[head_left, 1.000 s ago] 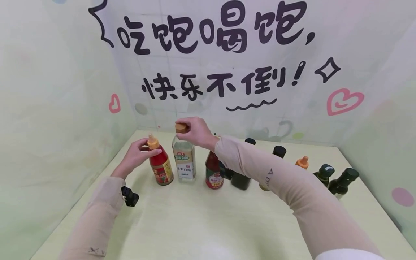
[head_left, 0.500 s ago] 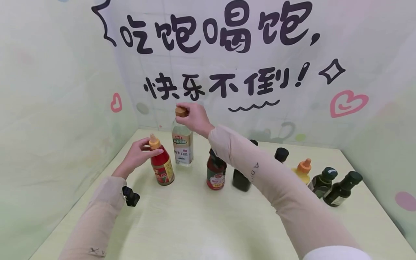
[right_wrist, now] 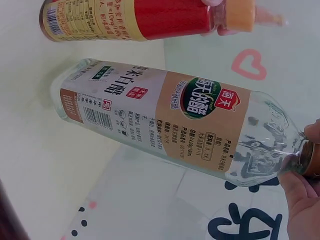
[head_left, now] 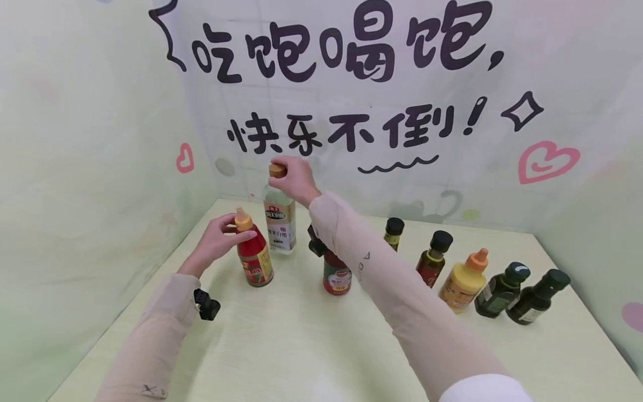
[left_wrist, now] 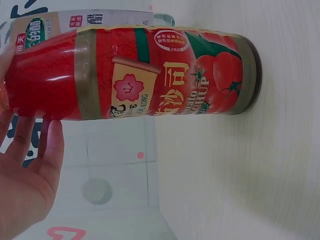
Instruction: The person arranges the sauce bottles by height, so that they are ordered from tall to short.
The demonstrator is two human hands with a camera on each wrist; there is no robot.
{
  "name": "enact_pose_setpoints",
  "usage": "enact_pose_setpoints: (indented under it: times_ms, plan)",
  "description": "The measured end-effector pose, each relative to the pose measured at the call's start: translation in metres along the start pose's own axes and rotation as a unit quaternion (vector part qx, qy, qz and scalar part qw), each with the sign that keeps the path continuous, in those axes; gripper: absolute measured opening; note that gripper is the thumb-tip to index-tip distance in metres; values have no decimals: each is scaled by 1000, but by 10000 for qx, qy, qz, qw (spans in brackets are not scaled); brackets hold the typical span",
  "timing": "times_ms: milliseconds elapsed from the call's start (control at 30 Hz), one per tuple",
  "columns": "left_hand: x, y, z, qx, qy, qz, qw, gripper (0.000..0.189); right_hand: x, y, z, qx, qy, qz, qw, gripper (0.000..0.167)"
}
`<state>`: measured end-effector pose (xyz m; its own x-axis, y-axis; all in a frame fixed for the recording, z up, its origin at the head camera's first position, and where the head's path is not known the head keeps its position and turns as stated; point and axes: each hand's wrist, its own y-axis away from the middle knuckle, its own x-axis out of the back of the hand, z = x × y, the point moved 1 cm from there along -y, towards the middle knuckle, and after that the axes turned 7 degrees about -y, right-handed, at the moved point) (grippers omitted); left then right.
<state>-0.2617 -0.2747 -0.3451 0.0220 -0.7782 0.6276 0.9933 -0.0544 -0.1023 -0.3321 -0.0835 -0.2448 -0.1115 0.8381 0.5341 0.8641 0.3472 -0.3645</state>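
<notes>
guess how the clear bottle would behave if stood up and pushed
The clear bottle looks tall and narrow, so a high push could tip it. Its flat sides would probably resist rolling. Its smooth, undented walls seem rigid and unlikely to squash.

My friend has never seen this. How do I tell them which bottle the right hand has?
Find the far left corner of the pale table, near the wall with black writing. There, beside the red ketchup bottle with an orange cap, the right hand grips a tall, clear glass bottle. Unlike its neighbours, it is see-through, with a brown cap.
</notes>
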Motion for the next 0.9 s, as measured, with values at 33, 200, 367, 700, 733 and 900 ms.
enact_pose_setpoints:
  times_ms: [33, 200, 367, 700, 733, 900]
  plan:
    - [0, 0, 0, 2, 1, 7, 10000, 60, -2, -1, 2, -13, -3, -9, 10000, 39]
    - [-1, -1, -2, -51, 0, 66, 10000, 59, -9, -5, 8, -137, 13, -64, 9999, 40]
    - [-2, -1, -3, -112, -9, 94, 9999, 59, -14, -6, 12, -233, 9, -80, 9997, 41]
    - [-2, -1, -3, -68, -45, 86, 9999, 58, -21, -8, 21, -320, -161, -29, 9994, 41]
    - [-2, -1, -3, -68, -39, 80, 9999, 58, -21, -8, 21, -336, -189, -29, 9993, 41]
    - [-2, 0, -3, -5, 21, 94, 10000, 56, -24, -11, 23, -444, -300, -84, 9985, 41]
